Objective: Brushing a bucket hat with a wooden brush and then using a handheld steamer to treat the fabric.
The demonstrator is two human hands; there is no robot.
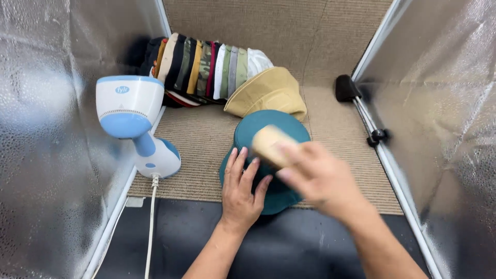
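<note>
A teal bucket hat [261,129] lies crown up on the ribbed beige mat [201,144]. My left hand [242,188] rests flat on the hat's near brim, fingers spread. My right hand [320,178] is blurred with motion and grips a pale wooden brush [267,143] against the hat's crown. A tan bucket hat [268,93] lies just behind the teal one.
A row of several caps [204,70] stands at the back left. A white and blue handheld steamer [134,119] stands at the left, its cord [151,227] trailing forward. Silvery reflective panels wall both sides. A black clamp [347,89] sits at the right panel's base.
</note>
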